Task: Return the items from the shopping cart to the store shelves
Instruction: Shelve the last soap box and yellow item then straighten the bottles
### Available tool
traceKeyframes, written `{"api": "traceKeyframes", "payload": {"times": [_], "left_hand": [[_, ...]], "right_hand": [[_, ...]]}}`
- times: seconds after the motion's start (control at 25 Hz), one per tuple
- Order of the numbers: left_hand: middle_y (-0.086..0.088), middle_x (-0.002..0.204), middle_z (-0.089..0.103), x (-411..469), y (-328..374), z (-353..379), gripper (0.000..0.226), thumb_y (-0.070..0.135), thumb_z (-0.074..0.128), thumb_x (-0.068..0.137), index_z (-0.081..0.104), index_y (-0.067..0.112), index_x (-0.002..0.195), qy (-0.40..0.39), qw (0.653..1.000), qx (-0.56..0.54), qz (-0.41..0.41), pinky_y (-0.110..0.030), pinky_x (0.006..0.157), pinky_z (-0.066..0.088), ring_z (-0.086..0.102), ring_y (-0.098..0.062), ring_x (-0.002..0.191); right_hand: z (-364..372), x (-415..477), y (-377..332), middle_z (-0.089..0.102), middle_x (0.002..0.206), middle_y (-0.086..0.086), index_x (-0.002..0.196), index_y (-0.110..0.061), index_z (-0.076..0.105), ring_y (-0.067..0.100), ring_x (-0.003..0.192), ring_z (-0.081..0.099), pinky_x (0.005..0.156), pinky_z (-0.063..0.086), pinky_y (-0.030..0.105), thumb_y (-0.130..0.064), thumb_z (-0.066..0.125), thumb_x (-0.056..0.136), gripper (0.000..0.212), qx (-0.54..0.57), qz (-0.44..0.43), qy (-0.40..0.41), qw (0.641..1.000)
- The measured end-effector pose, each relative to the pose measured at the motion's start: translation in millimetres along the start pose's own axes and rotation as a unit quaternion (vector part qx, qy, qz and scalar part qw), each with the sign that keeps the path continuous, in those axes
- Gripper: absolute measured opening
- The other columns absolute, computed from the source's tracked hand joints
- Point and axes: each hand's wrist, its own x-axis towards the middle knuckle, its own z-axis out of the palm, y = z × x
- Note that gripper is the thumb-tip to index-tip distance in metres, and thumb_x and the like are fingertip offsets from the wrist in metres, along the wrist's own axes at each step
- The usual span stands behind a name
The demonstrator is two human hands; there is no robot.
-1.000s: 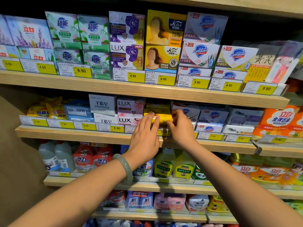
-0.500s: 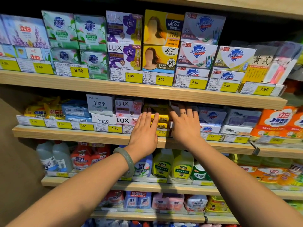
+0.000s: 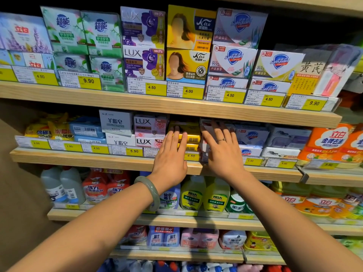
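A stack of yellow soap boxes (image 3: 192,138) with barcodes facing out sits on the second wooden shelf (image 3: 98,160), between pink LUX boxes (image 3: 149,127) and white Safeguard boxes (image 3: 251,135). My left hand (image 3: 170,154), with a green bangle at the wrist, lies flat with straight fingers against the left side of the yellow stack. My right hand (image 3: 223,148), wearing a ring, presses with straight fingers on the boxes just right of the stack. Neither hand holds anything.
The top shelf (image 3: 176,107) carries upright soap boxes behind yellow price tags. Orange detergent packs (image 3: 332,142) stand at the right of the second shelf. Bottles of cleaner (image 3: 196,195) fill the shelf below. No cart is in view.
The yellow box that both hands held at the shelf front has gone in onto the stack. Both hands let go of it and now lie flat against the boxes.
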Motion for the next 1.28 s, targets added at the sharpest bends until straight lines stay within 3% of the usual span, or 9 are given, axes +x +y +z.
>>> {"api": "traceKeyframes", "payload": {"times": [0.24,0.44,0.52,0.6,0.68,0.8,0.96,1.12,1.28], "left_hand": [[-0.007,0.160,-0.007,-28,-12,15,0.076,0.025,0.046,0.091,0.001,0.015,0.152,0.002,0.998,0.036,0.050,-0.037,0.117,-0.011,-0.009,-0.024,0.148],[-0.003,0.158,-0.021,-27,-15,24,0.075,0.043,0.034,0.096,-0.012,0.016,0.150,-0.053,0.993,0.097,0.041,-0.041,0.119,-0.013,-0.022,-0.023,0.145],[-0.002,0.159,-0.016,-27,-14,24,0.074,0.044,0.034,0.096,-0.008,0.016,0.150,-0.048,0.995,0.081,0.044,-0.041,0.119,-0.011,-0.018,-0.023,0.146],[-0.006,0.160,0.007,-31,-20,19,0.069,0.040,0.040,0.095,0.009,0.015,0.151,-0.003,0.998,0.042,0.040,-0.039,0.120,-0.005,0.002,-0.025,0.148],[-0.009,0.149,0.030,-35,-35,9,0.060,0.035,0.049,0.091,0.030,0.013,0.143,0.065,0.997,-0.023,-0.019,-0.040,0.119,0.013,0.024,-0.027,0.140],[-0.012,0.138,0.034,-34,-71,-11,0.054,0.026,0.057,0.086,0.036,0.007,0.132,0.141,0.967,-0.106,-0.182,-0.042,0.109,0.032,0.031,-0.030,0.130],[-0.015,0.155,0.010,-22,-124,-43,0.075,0.015,0.055,0.088,0.012,0.005,0.148,0.161,0.915,-0.180,-0.323,-0.042,0.114,0.021,0.014,-0.032,0.142],[-0.010,0.160,0.006,-9,-157,-66,0.074,0.013,0.050,0.094,0.004,0.007,0.151,0.081,0.915,-0.230,-0.322,-0.035,0.117,0.016,0.010,-0.026,0.147],[-0.008,0.160,0.010,-12,-151,-63,0.067,0.010,0.047,0.095,0.010,0.008,0.150,0.065,0.918,-0.283,-0.271,-0.029,0.115,0.015,0.013,-0.023,0.146]], "right_hand": [[25,-23,-17,0.047,0.146,0.009,0.137,-0.017,0.048,0.029,0.133,0.046,0.117,0.021,0.044,-0.023,0.076,0.061,0.081,-0.042,-0.152,0.041,0.987],[36,-28,-11,0.037,0.152,0.004,0.143,-0.017,0.042,0.027,0.140,0.036,0.115,0.016,0.047,-0.029,0.076,0.063,0.087,-0.069,-0.139,-0.012,0.988],[35,-29,-10,0.042,0.150,0.006,0.141,-0.016,0.045,0.028,0.136,0.042,0.111,0.017,0.044,-0.029,0.076,0.062,0.086,-0.072,-0.139,-0.009,0.988],[31,-25,-17,0.053,0.140,0.008,0.135,-0.015,0.052,0.028,0.124,0.049,0.107,0.024,0.040,-0.028,0.075,0.062,0.078,-0.072,-0.149,0.017,0.986],[26,-14,-34,0.055,0.137,0.009,0.132,-0.015,0.054,0.027,0.119,0.048,0.104,0.027,0.040,-0.028,0.072,0.065,0.071,-0.064,-0.174,0.043,0.982],[21,4,-69,0.043,0.149,0.008,0.138,-0.016,0.049,0.028,0.132,0.045,0.112,0.020,0.041,-0.029,0.069,0.070,0.072,-0.049,-0.198,0.057,0.977],[16,22,-111,0.032,0.154,0.010,0.140,-0.016,0.046,0.031,0.142,0.033,0.115,0.013,0.047,-0.031,0.070,0.070,0.076,-0.044,-0.212,0.052,0.975],[14,33,-131,0.024,0.158,0.005,0.146,-0.019,0.037,0.029,0.146,0.022,0.116,0.003,0.048,-0.039,0.062,0.080,0.073,-0.053,-0.195,0.030,0.979],[20,35,-139,0.037,0.152,0.003,0.144,-0.020,0.040,0.030,0.140,0.036,0.115,0.007,0.048,-0.044,0.066,0.076,0.076,-0.053,-0.156,0.017,0.986]]}}
